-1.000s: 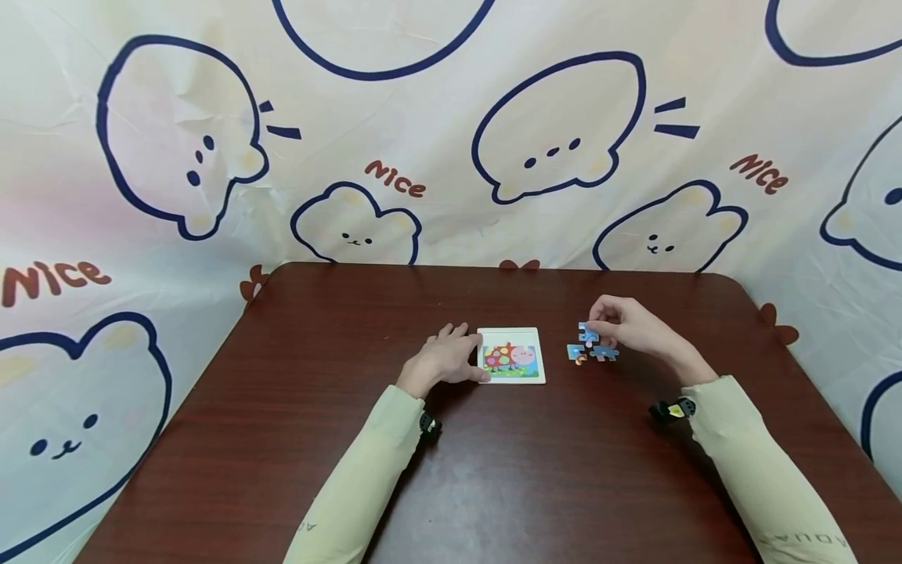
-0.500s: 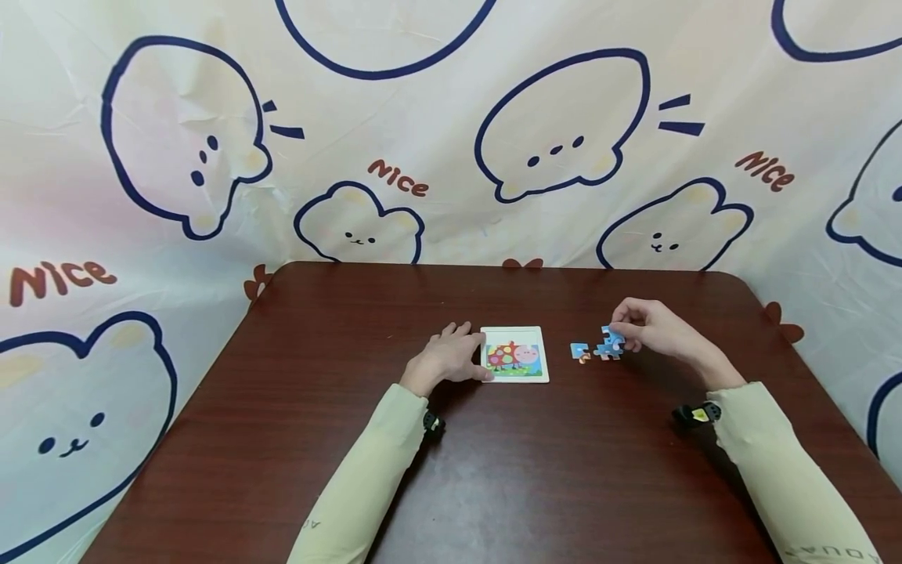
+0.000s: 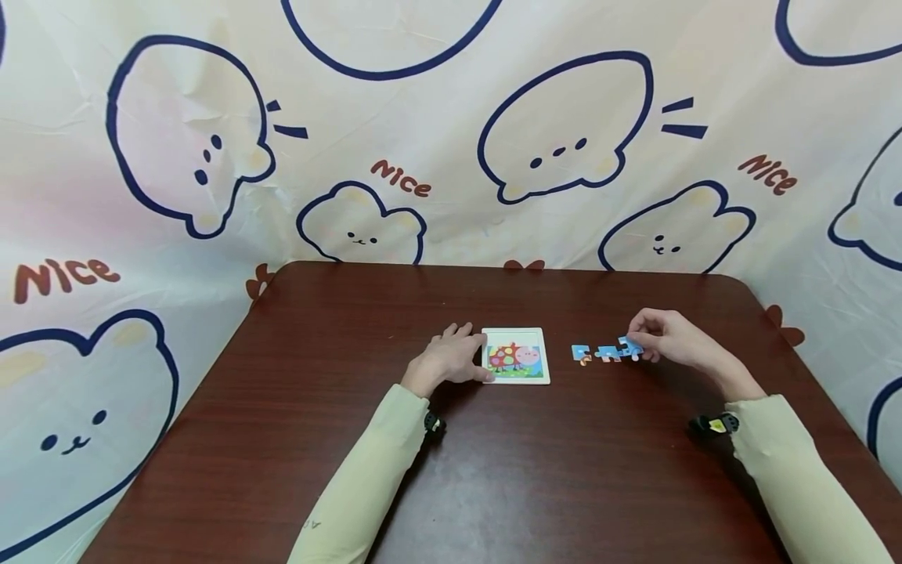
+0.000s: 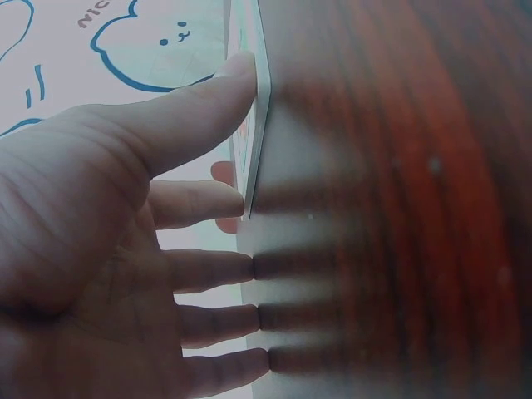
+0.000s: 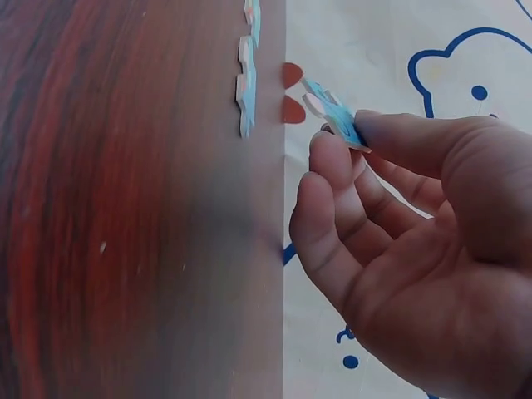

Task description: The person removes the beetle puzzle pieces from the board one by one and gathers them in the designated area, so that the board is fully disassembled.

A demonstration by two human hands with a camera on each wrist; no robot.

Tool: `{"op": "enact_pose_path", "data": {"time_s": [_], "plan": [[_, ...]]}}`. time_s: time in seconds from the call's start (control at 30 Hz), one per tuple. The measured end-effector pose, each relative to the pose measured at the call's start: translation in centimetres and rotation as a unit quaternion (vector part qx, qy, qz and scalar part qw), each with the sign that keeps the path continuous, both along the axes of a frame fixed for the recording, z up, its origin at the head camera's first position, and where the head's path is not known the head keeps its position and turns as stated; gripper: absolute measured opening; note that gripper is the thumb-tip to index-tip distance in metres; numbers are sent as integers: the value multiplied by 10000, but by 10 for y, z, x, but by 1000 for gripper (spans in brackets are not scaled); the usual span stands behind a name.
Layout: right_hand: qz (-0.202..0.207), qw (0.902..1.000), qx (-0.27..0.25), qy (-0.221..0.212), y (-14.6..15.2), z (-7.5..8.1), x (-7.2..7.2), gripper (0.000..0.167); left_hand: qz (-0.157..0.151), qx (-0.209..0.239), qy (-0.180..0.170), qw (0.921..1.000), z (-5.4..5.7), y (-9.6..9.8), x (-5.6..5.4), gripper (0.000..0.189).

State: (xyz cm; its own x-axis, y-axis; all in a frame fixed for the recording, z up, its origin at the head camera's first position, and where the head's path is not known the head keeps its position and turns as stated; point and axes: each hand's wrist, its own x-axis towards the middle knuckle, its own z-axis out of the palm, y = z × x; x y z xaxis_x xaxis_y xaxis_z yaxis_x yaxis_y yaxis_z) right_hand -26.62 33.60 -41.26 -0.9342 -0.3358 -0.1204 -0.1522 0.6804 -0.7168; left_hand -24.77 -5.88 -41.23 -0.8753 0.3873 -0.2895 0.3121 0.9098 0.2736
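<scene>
My right hand (image 3: 669, 338) pinches a blue puzzle piece (image 5: 337, 112) between thumb and fingers, raised above the tabletop in the right wrist view. In the head view this piece is at the right end of a row, overlapping the view of a second blue puzzle piece (image 3: 607, 354). A third piece (image 3: 580, 354), blue with some orange, lies to the left. My left hand (image 3: 445, 362) rests at the left edge of a white-framed picture puzzle board (image 3: 517, 379), fingers spread. Its thumb touches the frame (image 4: 263, 83) in the left wrist view.
The dark brown wooden table (image 3: 451, 462) reaches back to a cream wall cloth (image 3: 451, 141) printed with cartoon outlines. A black wrist device (image 3: 715, 424) sits at the right sleeve, and another (image 3: 434, 424) at the left.
My right hand has moved right with the pinched puzzle piece, from above the loose pieces to the right end of their row. My left hand stays on the board's edge.
</scene>
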Motion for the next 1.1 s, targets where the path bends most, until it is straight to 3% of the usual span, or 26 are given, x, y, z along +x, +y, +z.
{"op": "enact_pose_path", "data": {"time_s": [0.43,1.1], "plan": [[20,9982,580,155,9,-6,-1,7,23,11,-27,10000,0,0,0,77],[-81,9962,869,-71,11,-12,-1,6,32,-79,-24,10000,-2,0,-2,77]]}}
